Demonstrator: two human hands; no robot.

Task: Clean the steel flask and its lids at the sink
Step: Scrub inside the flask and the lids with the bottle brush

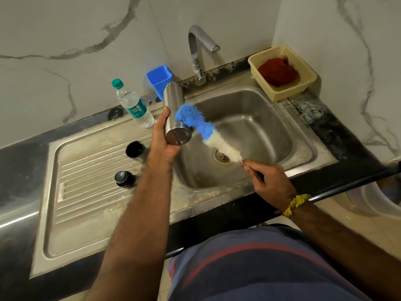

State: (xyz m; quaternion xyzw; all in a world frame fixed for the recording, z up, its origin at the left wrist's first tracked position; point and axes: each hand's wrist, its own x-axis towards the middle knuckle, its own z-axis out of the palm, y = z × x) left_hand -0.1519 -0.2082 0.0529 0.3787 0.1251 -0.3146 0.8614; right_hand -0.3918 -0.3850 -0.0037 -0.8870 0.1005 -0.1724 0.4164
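As fluffy brush (204, 129) seemingly rubs steel flask (173, 111).

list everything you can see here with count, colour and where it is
steel flask: 1, silver, held over the sink's left edge
bottle brush: 1, blue and white, against the flask
lids: 2, black, on the drainboard
water bottle: 1, clear with green cap, behind the drainboard
blue container: 1, by the tap
tap: 1, chrome, behind the sink
sink: 1, steel
basket: 1, cream, back right, holding a red cloth
left hand: grips the flask
right hand: grips the brush handle
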